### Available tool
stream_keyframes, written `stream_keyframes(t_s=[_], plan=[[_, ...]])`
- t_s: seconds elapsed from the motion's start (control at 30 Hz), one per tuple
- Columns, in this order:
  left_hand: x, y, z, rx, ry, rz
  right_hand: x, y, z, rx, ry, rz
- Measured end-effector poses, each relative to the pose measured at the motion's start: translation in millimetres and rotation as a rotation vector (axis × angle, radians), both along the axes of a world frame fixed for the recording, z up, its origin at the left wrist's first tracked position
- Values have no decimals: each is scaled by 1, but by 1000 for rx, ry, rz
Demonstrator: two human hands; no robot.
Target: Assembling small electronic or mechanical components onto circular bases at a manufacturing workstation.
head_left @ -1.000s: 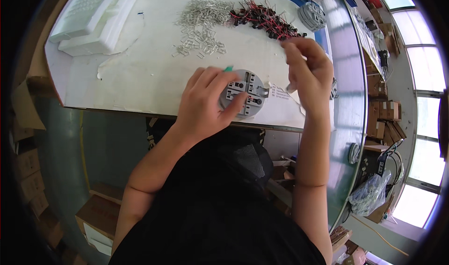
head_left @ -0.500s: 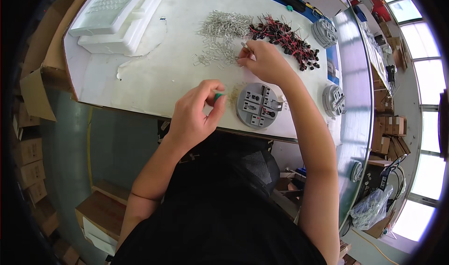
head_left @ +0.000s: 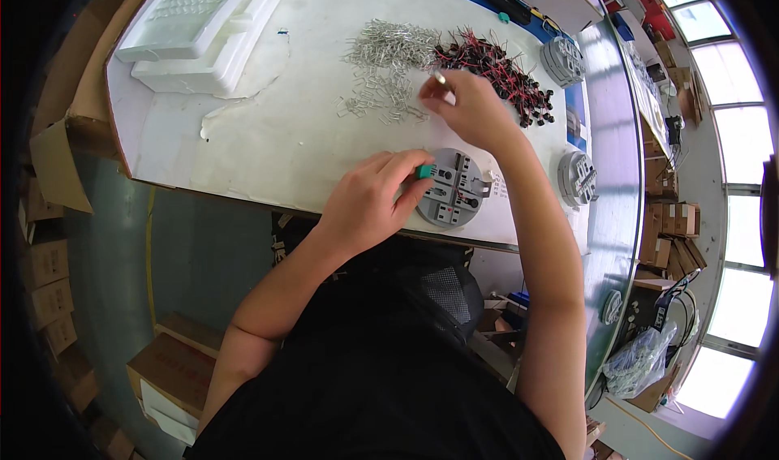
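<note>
My left hand (head_left: 369, 196) pinches a small green piece (head_left: 423, 171) at the left edge of a round grey fixture (head_left: 454, 191), which lies flat near the table's front edge. Dark slots and small black parts show on the fixture's top. Farther back, my right hand (head_left: 471, 113) is closed round a thin stick-like tool (head_left: 441, 79) with a pale end; the rest of it is hidden by the fingers. This hand hovers just right of the loose bent metal wire pieces (head_left: 393, 46). Beside them is a heap of black parts with red wires (head_left: 507, 79).
White foam trays (head_left: 191, 22) stand at the back left. More round grey fixtures (head_left: 562, 61) sit at the right, one of them (head_left: 578, 178) near the table's right edge. Hand tools (head_left: 511, 6) lie at the back. Cardboard boxes (head_left: 174, 371) stand on the floor.
My left hand has moved right with the green piece, up to the fixture's edge. My right hand has shifted slightly right, away from the metal wire pieces.
</note>
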State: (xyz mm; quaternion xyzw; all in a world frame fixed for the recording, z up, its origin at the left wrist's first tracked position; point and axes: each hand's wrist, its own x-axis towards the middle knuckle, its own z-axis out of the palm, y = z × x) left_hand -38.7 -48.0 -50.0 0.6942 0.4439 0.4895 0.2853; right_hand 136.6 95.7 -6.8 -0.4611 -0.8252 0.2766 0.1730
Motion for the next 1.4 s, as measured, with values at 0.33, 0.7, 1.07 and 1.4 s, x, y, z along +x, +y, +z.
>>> stream_keyframes(t_s=[0.33, 0.7, 1.07, 1.4], plan=[[-4, -1, 1, 82, 30, -17, -8, 38, -5, 148, -163, 232], [7, 4, 5, 121, 123, -9, 31, -31, 54, -200, -178, -208], [11, 5, 2, 76, 99, -11, 53, -79, 33, -397, 74, -415], [12, 3, 1, 84, 105, -7, 40, -77, 41, -441, 57, -425]])
